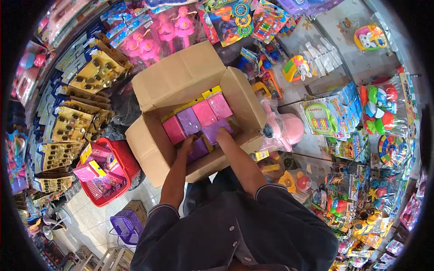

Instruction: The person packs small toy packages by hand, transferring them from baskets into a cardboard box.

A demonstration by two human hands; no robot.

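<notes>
Both hands reach into the open cardboard box [158, 153] (packed with pink and purple boxes [197, 118]): left hand [188, 143] and right hand [222, 134] together hold a purple box [209, 137].

one open brown cardboard box [158, 149] holds small rectangular pink and purple packs: five show, two pink [173, 129] along its left wall, one pink [219, 105] toward its far right corner, one purple [188, 120] between them, one purple [212, 132] near its front edge; any beneath are hidden. two bare hands reach inside, the left hand [189, 143] and the right hand [223, 134]. one red plastic basket [126, 158] stands left of the box, one purple plastic basket [126, 226] below it. one pink plastic-wrapped toy [285, 128] sits off the box's right edge.
</notes>
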